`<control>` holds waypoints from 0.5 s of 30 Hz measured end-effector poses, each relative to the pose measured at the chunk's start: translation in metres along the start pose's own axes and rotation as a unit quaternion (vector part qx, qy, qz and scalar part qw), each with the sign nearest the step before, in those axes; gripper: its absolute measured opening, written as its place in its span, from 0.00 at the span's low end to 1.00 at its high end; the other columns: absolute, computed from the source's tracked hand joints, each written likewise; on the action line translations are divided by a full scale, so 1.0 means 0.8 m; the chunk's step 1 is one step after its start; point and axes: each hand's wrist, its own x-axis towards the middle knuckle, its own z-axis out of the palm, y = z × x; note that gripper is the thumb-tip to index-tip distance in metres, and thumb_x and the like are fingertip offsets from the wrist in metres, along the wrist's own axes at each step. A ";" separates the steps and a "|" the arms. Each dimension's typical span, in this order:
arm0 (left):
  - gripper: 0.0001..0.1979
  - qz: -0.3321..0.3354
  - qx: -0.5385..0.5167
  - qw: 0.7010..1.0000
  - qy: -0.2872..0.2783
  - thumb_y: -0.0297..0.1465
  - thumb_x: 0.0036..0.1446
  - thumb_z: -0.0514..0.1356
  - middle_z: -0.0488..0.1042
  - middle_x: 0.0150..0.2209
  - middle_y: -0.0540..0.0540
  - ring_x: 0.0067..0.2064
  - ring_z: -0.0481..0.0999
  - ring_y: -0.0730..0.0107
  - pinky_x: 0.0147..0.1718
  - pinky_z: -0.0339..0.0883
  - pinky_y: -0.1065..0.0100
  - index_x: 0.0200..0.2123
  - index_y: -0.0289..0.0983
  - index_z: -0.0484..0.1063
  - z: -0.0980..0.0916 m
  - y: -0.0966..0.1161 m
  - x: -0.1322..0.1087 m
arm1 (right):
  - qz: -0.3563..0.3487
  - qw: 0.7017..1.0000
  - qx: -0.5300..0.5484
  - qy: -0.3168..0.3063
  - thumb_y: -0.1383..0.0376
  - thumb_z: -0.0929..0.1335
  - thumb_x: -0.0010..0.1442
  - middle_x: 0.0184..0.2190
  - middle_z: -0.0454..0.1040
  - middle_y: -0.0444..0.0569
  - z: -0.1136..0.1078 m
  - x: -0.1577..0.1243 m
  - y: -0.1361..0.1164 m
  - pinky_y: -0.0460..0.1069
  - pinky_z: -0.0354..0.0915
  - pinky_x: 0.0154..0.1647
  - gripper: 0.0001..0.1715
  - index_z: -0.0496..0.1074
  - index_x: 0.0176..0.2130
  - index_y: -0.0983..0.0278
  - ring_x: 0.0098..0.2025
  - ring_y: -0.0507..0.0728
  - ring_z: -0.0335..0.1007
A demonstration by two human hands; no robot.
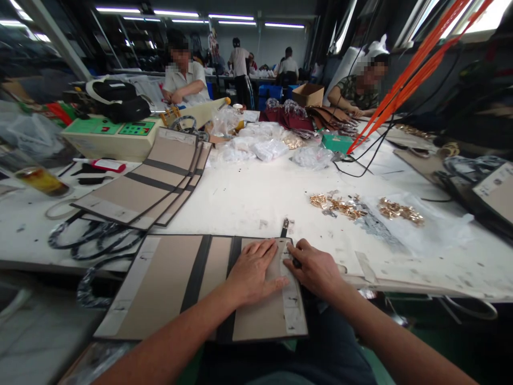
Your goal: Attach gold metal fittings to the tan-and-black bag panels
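A beige panel [168,283] with a dark edge, black cross bands and pale strips at both ends lies in front of me, its near part over the table edge. My left hand [256,272] presses flat on its right section, fingers stretched out. At the panel's right end my right hand [316,270] is closed, fingertips on the pale strip. A small dark thing shows between its fingers, too hidden to name. Just beyond the panel's top edge, a short black strap [284,230] with a metal fitting sticks out.
Similar panels [136,192] are stacked at left beside black looped handles [96,240]. Gold-coloured metal parts [344,206] and a plastic bag [433,230] lie at right. Behind are a machine [112,136], plastic bags [264,147], a green box [335,143] and orange cords [401,75]. Two people sit opposite.
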 end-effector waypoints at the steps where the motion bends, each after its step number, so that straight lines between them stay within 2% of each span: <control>1: 0.42 0.003 0.005 1.000 0.006 0.58 0.67 0.54 0.55 0.75 0.40 0.75 0.55 0.48 0.72 0.49 0.46 0.75 0.39 0.54 0.000 0.000 0.001 | -0.003 1.000 0.001 -0.003 0.55 0.65 0.74 0.53 0.75 0.50 0.000 0.000 0.000 0.50 0.68 0.37 0.25 0.68 0.66 0.57 0.45 0.60 0.79; 4: 0.32 0.010 0.032 0.999 0.019 0.44 0.71 0.53 0.58 0.74 0.42 0.73 0.58 0.53 0.70 0.52 0.50 0.73 0.39 0.58 0.000 0.001 0.003 | -0.018 1.000 0.012 -0.009 0.54 0.66 0.74 0.53 0.75 0.50 -0.001 0.003 0.002 0.50 0.69 0.40 0.26 0.68 0.66 0.59 0.47 0.60 0.78; 6: 0.29 0.005 0.052 0.998 0.025 0.37 0.72 0.52 0.60 0.73 0.43 0.71 0.60 0.55 0.70 0.53 0.51 0.72 0.38 0.59 0.001 0.002 0.004 | -0.032 0.999 0.021 -0.009 0.55 0.66 0.74 0.54 0.75 0.51 -0.003 0.006 0.003 0.51 0.70 0.42 0.25 0.68 0.65 0.60 0.49 0.61 0.78; 11: 0.27 0.002 0.079 0.996 0.050 0.34 0.72 0.51 0.63 0.71 0.45 0.69 0.62 0.56 0.69 0.54 0.52 0.71 0.38 0.61 0.006 0.002 0.006 | -0.061 0.998 0.021 -0.016 0.57 0.66 0.73 0.51 0.75 0.52 -0.008 0.015 0.001 0.51 0.71 0.45 0.20 0.71 0.60 0.63 0.50 0.61 0.77; 15: 0.26 0.018 0.115 0.990 0.079 0.34 0.72 0.51 0.64 0.71 0.43 0.70 0.62 0.55 0.68 0.53 0.50 0.71 0.37 0.61 0.013 -0.001 0.007 | -0.076 0.997 0.015 -0.012 0.58 0.67 0.73 0.49 0.76 0.52 -0.010 0.021 -0.001 0.50 0.71 0.45 0.16 0.74 0.54 0.64 0.50 0.62 0.76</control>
